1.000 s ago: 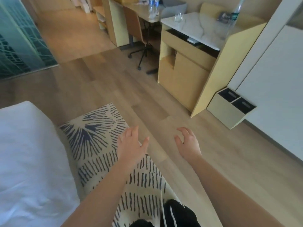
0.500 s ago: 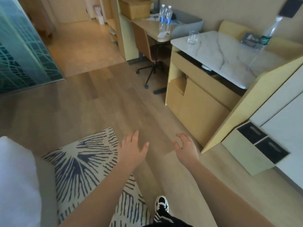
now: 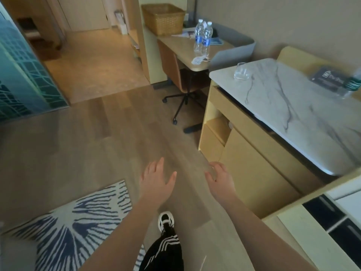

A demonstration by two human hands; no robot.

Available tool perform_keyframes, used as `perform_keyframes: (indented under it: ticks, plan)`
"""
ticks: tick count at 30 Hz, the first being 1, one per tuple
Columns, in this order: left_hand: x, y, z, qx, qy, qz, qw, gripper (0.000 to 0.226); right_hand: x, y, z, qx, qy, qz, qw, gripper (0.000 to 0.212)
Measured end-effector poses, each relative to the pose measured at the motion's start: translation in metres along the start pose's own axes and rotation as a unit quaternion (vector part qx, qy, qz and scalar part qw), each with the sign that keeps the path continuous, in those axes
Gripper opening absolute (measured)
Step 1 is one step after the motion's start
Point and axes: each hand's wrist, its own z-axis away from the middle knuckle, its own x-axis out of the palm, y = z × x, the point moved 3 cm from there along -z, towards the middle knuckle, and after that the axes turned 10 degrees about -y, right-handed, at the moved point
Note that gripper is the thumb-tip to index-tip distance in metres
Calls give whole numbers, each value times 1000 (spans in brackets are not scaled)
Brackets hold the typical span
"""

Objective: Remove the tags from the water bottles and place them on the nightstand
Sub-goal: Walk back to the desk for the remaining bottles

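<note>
On the far desk (image 3: pixel 181 53) stand two bottles (image 3: pixel 203 37), untouched. Left hand (image 3: pixel 156 182) and right hand (image 3: pixel 219 179) hang open and empty, well apart from them. Step in hand: approach; next, reach one bottle and find its tag.

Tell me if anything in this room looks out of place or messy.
Little stands out. A crumpled white scrap lies loose at the desk edge, beside the two upright bottles. A glass sits close to the marble counter corner. Nothing looks spilled or broken.
</note>
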Motion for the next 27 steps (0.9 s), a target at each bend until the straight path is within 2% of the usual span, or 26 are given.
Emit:
perform_keyframes:
  ticks: [9,14,20,27]
  plan:
    - [-42,-24,-238,-19,-8,25,999,72,3,-51,-248,-7,-12,29,999,41]
    - [-98,-26,-365,-5,10,21,1000,72,-28,-99,-385,-4,42,42,998,38]
    - [-140,-3,-494,30,18,23,999,71,-40,-119,-506,2,58,19,998,39]
    - [-175,37,-669,91,38,26,995,70,-89,-130,-678,-7,121,-12,993,40]
